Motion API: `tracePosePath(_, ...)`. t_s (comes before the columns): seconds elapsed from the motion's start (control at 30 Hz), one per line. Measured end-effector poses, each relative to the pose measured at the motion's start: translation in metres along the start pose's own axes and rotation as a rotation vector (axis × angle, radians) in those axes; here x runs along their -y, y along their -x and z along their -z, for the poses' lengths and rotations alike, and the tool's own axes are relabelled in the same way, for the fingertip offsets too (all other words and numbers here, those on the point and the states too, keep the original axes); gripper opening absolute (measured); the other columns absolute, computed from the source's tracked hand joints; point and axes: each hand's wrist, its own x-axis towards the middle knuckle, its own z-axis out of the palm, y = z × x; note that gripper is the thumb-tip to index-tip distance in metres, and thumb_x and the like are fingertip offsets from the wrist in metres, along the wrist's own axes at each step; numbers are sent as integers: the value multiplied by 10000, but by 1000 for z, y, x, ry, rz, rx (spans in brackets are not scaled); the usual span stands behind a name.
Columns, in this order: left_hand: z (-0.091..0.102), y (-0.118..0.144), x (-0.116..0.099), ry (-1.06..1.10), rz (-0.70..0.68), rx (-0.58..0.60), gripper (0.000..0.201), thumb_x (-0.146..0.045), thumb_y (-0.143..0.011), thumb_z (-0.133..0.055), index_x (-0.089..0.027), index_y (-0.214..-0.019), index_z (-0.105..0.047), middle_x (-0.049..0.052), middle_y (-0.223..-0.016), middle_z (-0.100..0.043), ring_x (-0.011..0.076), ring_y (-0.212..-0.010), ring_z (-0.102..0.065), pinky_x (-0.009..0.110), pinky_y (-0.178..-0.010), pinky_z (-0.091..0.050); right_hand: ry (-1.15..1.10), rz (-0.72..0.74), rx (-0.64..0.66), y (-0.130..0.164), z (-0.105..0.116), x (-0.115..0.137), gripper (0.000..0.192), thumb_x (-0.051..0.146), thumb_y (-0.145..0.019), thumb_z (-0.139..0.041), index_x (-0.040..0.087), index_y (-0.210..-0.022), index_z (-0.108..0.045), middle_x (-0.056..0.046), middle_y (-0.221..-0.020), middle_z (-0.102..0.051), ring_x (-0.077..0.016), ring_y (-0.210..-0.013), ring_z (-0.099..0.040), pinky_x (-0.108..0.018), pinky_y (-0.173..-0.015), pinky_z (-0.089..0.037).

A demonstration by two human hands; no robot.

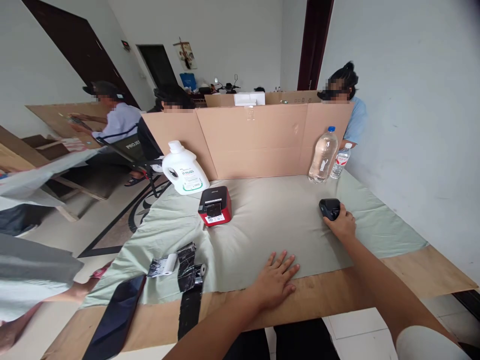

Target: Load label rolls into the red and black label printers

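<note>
My left hand (276,280) lies flat near the front edge of the cloth-covered table, fingers spread, holding nothing. Farther out on the right, my right hand (344,223) is closed around a small black boxy device (330,208) that rests on the cloth; its exact kind I cannot make out. A red and black receipt printer (215,206) stands left of centre, apart from both hands. Left of my left hand are a white paper roll (165,264) with dark print and a second roll with a long black printed strip (186,267) hanging over the table edge.
A dark smartphone (116,317) lies at the front left. Behind the printer stands a white detergent jug (184,169). A cardboard screen (255,142) closes off the back, with a large water bottle (323,156) and a smaller bottle (341,161) at its right. Several people sit beyond.
</note>
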Motion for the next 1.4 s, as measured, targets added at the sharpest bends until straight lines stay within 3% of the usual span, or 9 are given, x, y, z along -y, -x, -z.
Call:
tracePosePath(0.23, -2, 15, -12, 25, -59, 8, 588, -516, -965, -279, -292, -1500, -178, 10, -1574, -160, 256, -1462, -10, 531, -1161, -29, -24, -24, 46, 50, 27, -29, 948, 557, -675, -632, 161, -1445, -246, -218, -1196, -509, -400, -1118, -491, -507, -885, -403)
tracePosePath(0.43, 3, 24, -19, 195, -56, -92, 498, -418, -923, -442, -291, -1404, -413, 17, -1497, -378, 252, -1439, -189, 522, -1162, -80, -231, 317, 10, 114, 20, 31, 976, 539, -646, -682, 116, -1429, -281, -195, -1156, -563, -345, -1095, -518, -452, -933, -400)
tracePosePath(0.53, -2, 23, -10, 472, 83, -316, 372, -265, -874, -494, -260, -1234, -586, 44, -1294, -597, 216, -1281, -465, 441, -1125, -276, -313, 419, 33, 143, 9, 74, 947, 523, -647, -691, 127, -1416, -306, -181, -1150, -578, -330, -1072, -535, -445, -922, -409)
tracePosePath(0.6, -6, 19, 2, 671, 293, -552, 372, -224, -869, -462, -207, -1218, -589, 85, -1253, -612, 204, -1188, -540, 397, -1055, -388, -336, 430, 44, 159, 2, 97, 912, 511, -653, -694, 148, -1406, -331, -168, -1119, -591, -322, -1042, -550, -444, -898, -417)
tracePosePath(0.67, -7, 12, 16, 827, 476, -721, 412, -234, -874, -451, -157, -1268, -545, 127, -1315, -562, 218, -1203, -530, 400, -1040, -407, -348, 414, 50, 172, -3, 113, 875, 499, -659, -698, 161, -1391, -360, -162, -1096, -596, -317, -1021, -558, -437, -874, -423)
tracePosePath(0.77, -6, 2, 32, 987, 570, -804, 425, -290, -894, -463, -138, -1283, -539, 131, -1383, -509, 230, -1286, -463, 412, -1115, -321, -356, 368, 53, 186, -7, 125, 811, 497, -676, -697, 163, -1358, -413, -166, -1083, -591, -313, -1002, -560, -429, -853, -427)
tracePosePath(0.93, -8, -9, 43, 1001, 608, -873, 435, -340, -908, -454, -138, -1280, -554, 117, -1406, -491, 230, -1327, -416, 396, -1152, -260, -332, 399, 47, 199, -11, 126, 625, 523, -760, -622, 193, -1279, -505, -174, -1132, -555, -298, -999, -551, -414, -836, -434)
tracePosePath(1.1, -11, -8, 56, 768, 637, -811, 412, -262, -874, -466, -113, -1237, -594, 138, -1329, -559, 256, -1264, -471, 426, -1124, -293, -254, 574, 31, 204, -19, 113, 486, 478, -821, -574, 216, -1230, -551, -179, -1244, -507, -289, -1022, -548, -429, -861, -437)
tracePosePath(1.4, 5, -22, 67, 620, 696, -833, 382, -173, -800, -532, -137, -1168, -629, 123, -1211, -624, 242, -1165, -540, 410, -1063, -370, -226, 922, 9, 181, -16, 88, 510, 340, -774, -658, 211, -1257, -558, -164, -1474, -320, -346, -1275, -392, -480, -983, -391)
